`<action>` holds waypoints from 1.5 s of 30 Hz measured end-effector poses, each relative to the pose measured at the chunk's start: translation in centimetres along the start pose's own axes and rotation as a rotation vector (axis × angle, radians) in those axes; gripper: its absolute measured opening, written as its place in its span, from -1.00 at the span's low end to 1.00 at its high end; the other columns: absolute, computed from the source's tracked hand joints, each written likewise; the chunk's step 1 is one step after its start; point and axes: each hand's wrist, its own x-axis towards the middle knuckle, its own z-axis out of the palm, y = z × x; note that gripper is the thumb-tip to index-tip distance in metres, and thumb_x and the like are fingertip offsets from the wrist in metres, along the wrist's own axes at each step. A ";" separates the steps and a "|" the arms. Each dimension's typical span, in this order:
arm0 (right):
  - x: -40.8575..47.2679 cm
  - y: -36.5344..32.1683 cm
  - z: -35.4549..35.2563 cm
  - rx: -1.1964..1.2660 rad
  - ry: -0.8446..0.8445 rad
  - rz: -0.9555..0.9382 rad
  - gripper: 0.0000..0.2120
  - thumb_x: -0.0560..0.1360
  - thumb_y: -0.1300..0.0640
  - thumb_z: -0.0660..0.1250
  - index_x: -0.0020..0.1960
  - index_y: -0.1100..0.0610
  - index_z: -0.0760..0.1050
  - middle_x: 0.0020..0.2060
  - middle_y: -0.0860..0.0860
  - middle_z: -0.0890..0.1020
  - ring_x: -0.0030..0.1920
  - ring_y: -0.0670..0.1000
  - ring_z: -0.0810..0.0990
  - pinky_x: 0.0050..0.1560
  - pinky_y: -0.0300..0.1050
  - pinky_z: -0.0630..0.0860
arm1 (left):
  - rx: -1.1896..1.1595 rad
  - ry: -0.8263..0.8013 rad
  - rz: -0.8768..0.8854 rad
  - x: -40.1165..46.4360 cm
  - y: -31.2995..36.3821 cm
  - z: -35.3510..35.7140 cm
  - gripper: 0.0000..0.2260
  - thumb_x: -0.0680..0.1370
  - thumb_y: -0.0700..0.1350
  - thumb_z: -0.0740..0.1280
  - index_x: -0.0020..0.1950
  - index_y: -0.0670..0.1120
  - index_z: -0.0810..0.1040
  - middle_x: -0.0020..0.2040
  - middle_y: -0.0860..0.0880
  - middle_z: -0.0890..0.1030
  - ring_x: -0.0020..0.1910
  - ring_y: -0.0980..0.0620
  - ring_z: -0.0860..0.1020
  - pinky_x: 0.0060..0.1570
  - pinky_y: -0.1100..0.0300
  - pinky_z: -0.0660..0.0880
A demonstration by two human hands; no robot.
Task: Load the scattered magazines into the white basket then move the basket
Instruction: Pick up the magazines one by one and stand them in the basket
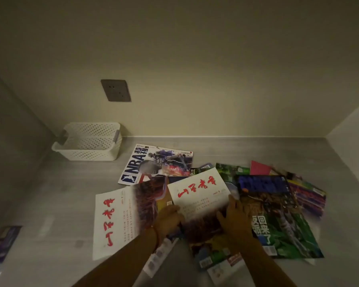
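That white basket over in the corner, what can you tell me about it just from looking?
The white basket looks like moulded plastic: rectangular, shallow, its walls and floor pierced with rows of small holes. A cut-out handle dips into the rim at each short end. It stands upright on the grey floor, tucked into the far left corner close to both walls, below a dark wall socket. It appears to hold nothing yet. Neither hand touches it, and the nearest magazine, the NBA magazine, lies apart from it to the right.

Dim, yellowish light with soft shadows; the wide lens bends the edges, and motion blurs the magazines (305,189) at right.
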 end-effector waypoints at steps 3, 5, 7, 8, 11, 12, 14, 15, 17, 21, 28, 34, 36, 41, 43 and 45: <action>0.1 0.4 -0.4 0.021 0.075 0.064 -0.33 0.51 -0.13 0.30 0.48 0.12 0.14 0.39 0.25 0.32 0.41 0.30 0.29 0.39 0.25 0.30 | -0.163 0.015 -0.057 0.7 -0.2 1.2 -0.68 0.51 -0.35 0.31 0.23 -0.11 0.47 0.14 -0.10 0.52 0.04 -0.11 0.54 0.01 0.02 0.57; 0.3 0.9 -1.3 0.178 0.051 0.080 -0.51 0.56 -0.05 0.27 0.37 0.18 0.30 0.28 0.23 0.45 0.28 0.26 0.45 0.28 0.17 0.45 | -0.132 0.038 -0.082 0.8 -0.1 1.6 -0.66 0.48 -0.33 0.31 0.23 -0.09 0.50 0.18 -0.08 0.56 0.15 -0.14 0.52 0.12 -0.09 0.50; 0.8 1.4 -2.4 0.382 -0.011 0.014 -0.62 0.60 0.10 0.24 0.37 0.21 0.36 0.25 0.21 0.52 0.21 0.23 0.52 0.23 0.09 0.50 | -0.126 0.074 -0.093 1.1 0.2 1.7 -0.69 0.47 -0.34 0.30 0.19 -0.12 0.53 0.17 -0.12 0.56 0.13 -0.16 0.52 0.01 -0.02 0.49; 1.0 1.7 -3.1 0.474 -0.031 -0.046 -0.61 0.61 0.17 0.24 0.42 0.20 0.34 0.24 0.19 0.53 0.22 0.22 0.53 0.24 0.07 0.50 | -0.128 0.086 -0.095 0.9 0.4 1.8 -0.73 0.48 -0.35 0.29 0.12 -0.11 0.54 0.15 -0.13 0.56 0.07 -0.14 0.53 -0.06 0.03 0.49; 0.7 1.6 -5.7 0.607 -0.060 -0.245 -0.70 0.62 0.23 0.22 0.33 0.04 0.42 0.13 0.01 0.58 0.16 0.11 0.56 0.10 -0.04 0.54 | -0.117 0.096 -0.080 1.4 0.3 1.8 -0.78 0.52 -0.36 0.31 -0.10 -0.02 0.54 0.01 -0.10 0.55 -0.06 -0.06 0.56 -0.13 0.07 0.51; 0.6 1.2 -6.5 0.646 -0.070 -0.292 -0.75 0.62 0.22 0.23 0.24 -0.05 0.45 0.08 -0.07 0.59 0.11 0.04 0.59 0.02 -0.11 0.55 | -0.107 0.093 -0.067 1.2 0.3 1.7 -0.81 0.53 -0.32 0.32 -0.07 -0.01 0.54 0.00 -0.10 0.55 -0.03 -0.09 0.58 -0.13 0.05 0.53; 0.7 -0.2 -8.4 0.752 -0.104 -0.319 -0.77 0.61 0.22 0.25 0.13 -0.09 0.50 0.04 -0.07 0.64 0.02 -0.03 0.65 -0.09 -0.13 0.60 | -0.089 0.084 0.020 0.5 0.4 1.2 -0.88 0.56 -0.23 0.33 0.09 -0.11 0.56 0.06 -0.12 0.60 0.03 -0.14 0.60 -0.10 -0.03 0.59; 0.8 -1.2 -9.2 0.814 -0.119 -0.310 -0.78 0.60 0.23 0.26 0.13 -0.06 0.51 0.04 -0.04 0.67 0.00 -0.02 0.68 -0.11 -0.12 0.62 | -0.090 0.083 0.088 0.2 0.5 0.6 -0.83 0.58 -0.21 0.33 0.17 -0.15 0.54 0.11 -0.13 0.62 0.05 -0.13 0.61 -0.03 -0.05 0.62; 1.1 -3.5 -10.4 0.908 -0.124 -0.311 -0.79 0.59 0.22 0.29 0.16 -0.03 0.53 0.04 -0.04 0.70 0.02 -0.02 0.69 -0.06 -0.10 0.61 | -0.156 0.066 0.218 -0.9 1.4 -1.4 -0.78 0.60 -0.20 0.30 0.25 -0.12 0.52 0.19 -0.09 0.64 0.14 -0.06 0.61 0.13 -0.03 0.60; 1.2 -10.7 -10.3 0.877 -0.134 -0.414 -0.82 0.60 0.11 0.31 0.18 -0.06 0.52 0.10 -0.14 0.68 0.08 -0.13 0.66 0.00 -0.20 0.60 | -0.133 0.115 0.441 -2.8 5.8 -9.4 -0.69 0.60 -0.26 0.28 0.35 -0.10 0.50 0.25 -0.03 0.64 0.23 -0.04 0.60 0.24 -0.06 0.54; 0.8 -30.7 -8.9 0.636 0.109 -0.626 -0.83 0.57 0.11 0.34 0.15 0.08 0.56 0.04 -0.04 0.71 -0.05 -0.08 0.68 -0.12 -0.22 0.57 | 0.061 0.364 0.682 -3.4 15.6 -28.8 -0.77 0.58 -0.27 0.32 0.22 -0.17 0.56 0.14 -0.11 0.66 0.08 -0.06 0.64 0.09 -0.01 0.60; 2.7 -44.3 -9.2 0.516 0.350 -0.675 -0.82 0.54 0.08 0.37 0.07 0.13 0.64 0.02 0.02 0.72 -0.10 -0.02 0.69 -0.21 -0.39 0.51 | 0.218 0.585 0.782 0.0 21.9 -40.5 -0.81 0.62 -0.06 0.28 0.17 -0.10 0.58 0.04 -0.06 0.65 -0.08 0.09 0.64 -0.15 0.28 0.56; 3.8 -47.2 -8.6 0.484 0.354 -0.662 -0.79 0.55 0.09 0.38 0.10 0.18 0.64 0.07 0.07 0.71 -0.04 0.05 0.70 -0.07 -0.24 0.59 | 0.257 0.593 0.735 2.1 22.9 -43.0 -0.76 0.61 -0.05 0.28 0.20 -0.13 0.58 0.11 -0.14 0.66 0.03 -0.12 0.63 0.03 0.07 0.59; 7.4 -51.0 -5.9 0.556 0.283 -0.547 -0.76 0.57 0.11 0.34 0.16 0.22 0.62 0.11 0.13 0.69 0.01 0.11 0.69 0.08 -0.01 0.64 | 0.176 0.578 0.561 7.6 23.1 -45.6 -0.79 0.58 -0.16 0.31 0.10 -0.23 0.65 0.02 -0.21 0.68 0.05 -0.22 0.65 -0.04 0.11 0.53; 8.7 -52.0 -5.3 0.544 0.286 -0.513 -0.77 0.57 0.12 0.34 0.11 0.24 0.62 0.07 0.14 0.69 -0.04 0.09 0.68 -0.01 -0.12 0.64 | 0.105 0.611 0.548 9.3 22.8 -46.2 -0.80 0.57 -0.16 0.33 0.07 -0.23 0.67 0.03 -0.21 0.69 0.03 -0.19 0.65 0.02 0.03 0.59; 9.8 -52.9 -4.7 0.508 0.287 -0.493 -0.78 0.57 0.11 0.34 0.07 0.24 0.62 0.04 0.14 0.70 -0.12 0.02 0.65 -0.18 -0.36 0.52 | 0.083 0.640 0.552 10.6 22.8 -46.7 -0.80 0.56 -0.13 0.34 0.06 -0.21 0.67 0.00 -0.22 0.70 0.01 -0.19 0.66 0.04 0.02 0.58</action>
